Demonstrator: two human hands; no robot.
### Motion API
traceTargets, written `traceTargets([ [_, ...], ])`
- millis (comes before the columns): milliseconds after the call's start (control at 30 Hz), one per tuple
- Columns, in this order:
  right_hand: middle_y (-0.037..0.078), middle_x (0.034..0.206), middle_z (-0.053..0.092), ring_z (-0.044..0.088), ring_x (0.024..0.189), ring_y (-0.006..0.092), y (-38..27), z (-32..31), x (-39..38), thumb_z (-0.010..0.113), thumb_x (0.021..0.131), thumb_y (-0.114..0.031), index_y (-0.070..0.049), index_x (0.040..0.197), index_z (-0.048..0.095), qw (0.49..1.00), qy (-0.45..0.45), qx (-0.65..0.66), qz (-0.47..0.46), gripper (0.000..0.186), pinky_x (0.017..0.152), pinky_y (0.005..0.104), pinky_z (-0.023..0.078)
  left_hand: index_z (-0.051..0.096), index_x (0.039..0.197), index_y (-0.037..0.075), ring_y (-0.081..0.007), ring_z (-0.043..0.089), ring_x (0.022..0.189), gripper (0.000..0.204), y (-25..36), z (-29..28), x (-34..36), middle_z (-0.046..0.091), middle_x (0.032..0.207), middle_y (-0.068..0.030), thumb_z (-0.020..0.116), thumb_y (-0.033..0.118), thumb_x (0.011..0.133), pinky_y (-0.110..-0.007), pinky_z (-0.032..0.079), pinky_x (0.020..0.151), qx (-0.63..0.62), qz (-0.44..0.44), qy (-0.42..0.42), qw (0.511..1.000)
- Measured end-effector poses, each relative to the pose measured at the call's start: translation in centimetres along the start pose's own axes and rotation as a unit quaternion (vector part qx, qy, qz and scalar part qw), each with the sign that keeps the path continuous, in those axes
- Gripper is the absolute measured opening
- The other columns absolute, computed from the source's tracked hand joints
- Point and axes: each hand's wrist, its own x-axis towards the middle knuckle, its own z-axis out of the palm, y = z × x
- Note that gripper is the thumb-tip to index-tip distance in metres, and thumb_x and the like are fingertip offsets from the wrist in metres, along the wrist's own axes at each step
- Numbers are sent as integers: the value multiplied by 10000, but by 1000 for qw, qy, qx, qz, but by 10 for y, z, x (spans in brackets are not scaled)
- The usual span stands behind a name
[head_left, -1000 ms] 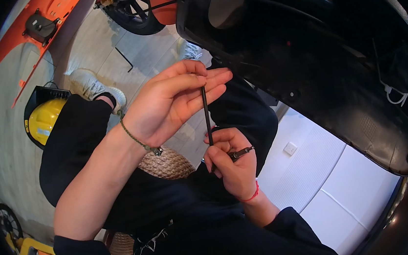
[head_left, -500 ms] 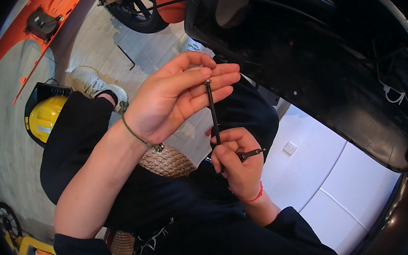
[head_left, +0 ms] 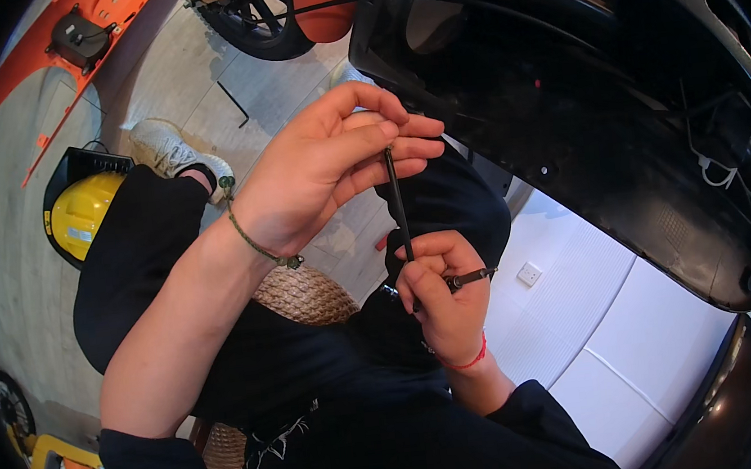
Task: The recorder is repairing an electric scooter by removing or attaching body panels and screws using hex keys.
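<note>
My right hand (head_left: 447, 295) is closed around a dark tool that looks like a T-handle hex key (head_left: 399, 200). Its long thin shaft points up and away from me, and a shorter arm with a dark tip sticks out to the right of the fist. My left hand (head_left: 323, 163), palm turned up, has its thumb and forefinger closed at the shaft's far end. A tiny metallic piece, apparently a small screw (head_left: 388, 151), sits there, mostly hidden by the fingers. The other left fingers stretch out behind it.
A large black curved shell (head_left: 546, 128) fills the right side, with a wheel (head_left: 260, 19) beyond it. On the floor lie an L-shaped hex key (head_left: 235, 104) and an orange panel (head_left: 115, 15). A yellow hard hat (head_left: 89, 212) rests in a black container beside my left leg.
Both hands and the tool have shifted slightly to the right. The left thumb and fingers now cover more of the tiny piece at the shaft's tip.
</note>
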Motion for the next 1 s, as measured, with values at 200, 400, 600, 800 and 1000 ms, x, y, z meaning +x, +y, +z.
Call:
traceTargets([
  [200,19,651,555,488,565,35,0,0,0,521,838,-8,18,968,501,1000,23,-11,-12,134,489,161,368,437,1057,29,-201,576,1000,190,1,0,-1,530,1126,-189,454,158,919,-292,476,877,52,12,11,998],
  [400,19,641,545,465,546,32,3,0,2,522,848,-30,18,972,501,998,54,-11,-22,135,478,159,350,430,1065,-4,-216,575,1001,206,0,1,-1,528,1116,-205,438,140,919,-293,479,883,63,-22,48,997],
  [600,17,631,531,438,529,31,1,2,-1,520,855,-38,20,974,501,999,40,1,-14,134,479,159,339,413,1090,-59,-233,571,1010,241,-4,-3,2,508,1135,-229,423,108,915,-286,494,871,24,-39,79,996],
  [800,13,628,524,437,529,33,2,5,-6,516,856,-27,21,956,510,999,31,7,-4,112,477,161,337,418,1090,-68,-244,543,1066,232,-7,-3,-1,493,1161,-228,410,89,919,-305,480,898,-45,-17,72,996],
  [1000,13,618,525,449,531,37,-2,10,-8,521,854,-26,22,955,510,999,34,-7,12,112,478,166,355,423,1086,-35,-246,519,1100,209,-7,1,-4,480,1182,-219,415,94,922,-333,451,939,-98,-4,26,995],
])
